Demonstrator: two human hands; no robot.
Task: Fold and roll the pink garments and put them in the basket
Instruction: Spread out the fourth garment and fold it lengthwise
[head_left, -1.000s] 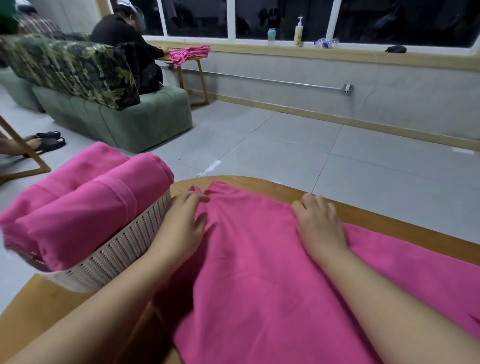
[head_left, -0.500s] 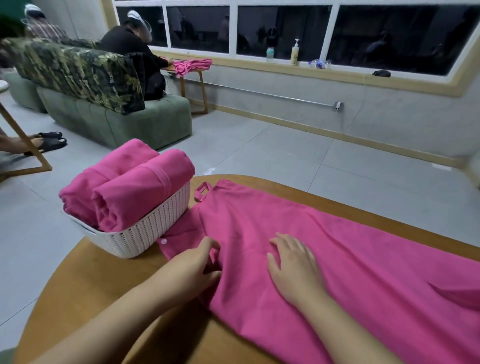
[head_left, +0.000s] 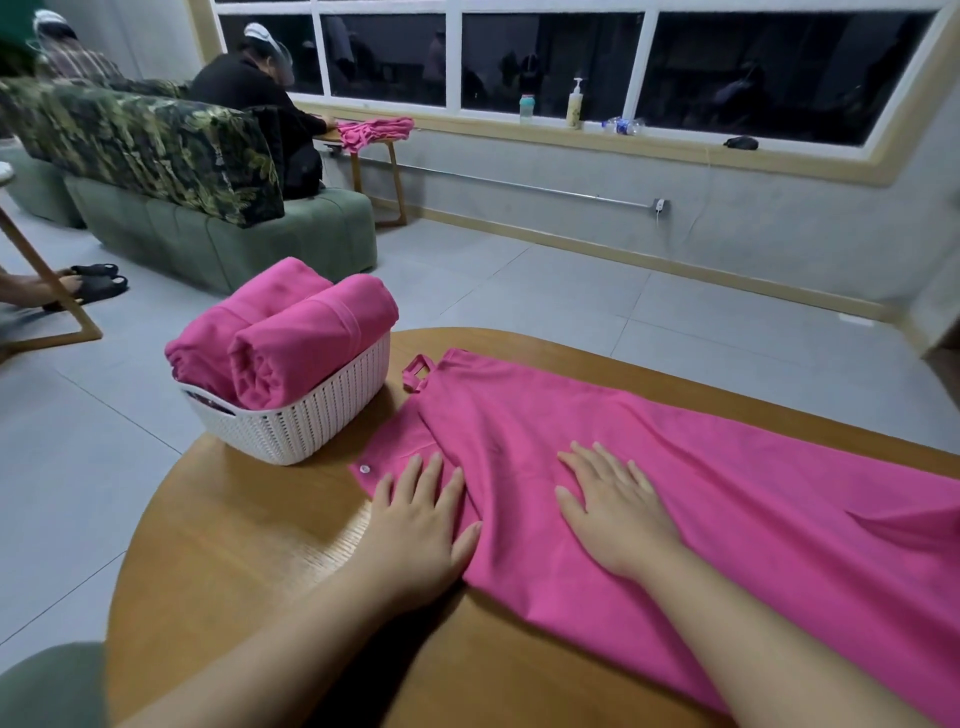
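Pink fabric, a long flat garment (head_left: 675, 478), lies spread across the round wooden table (head_left: 249, 545), reaching from the near left to the right edge. The left hand (head_left: 421, 525) rests palm down on its left border, fingers straight and together, grasping nothing. The right hand (head_left: 613, 509) lies flat on the cloth just to the right, fingers spread, also released. Both forearms come from the near side. On the far left, a white woven plastic basket (head_left: 306, 426) holds two rolled pink garments (head_left: 301, 343).
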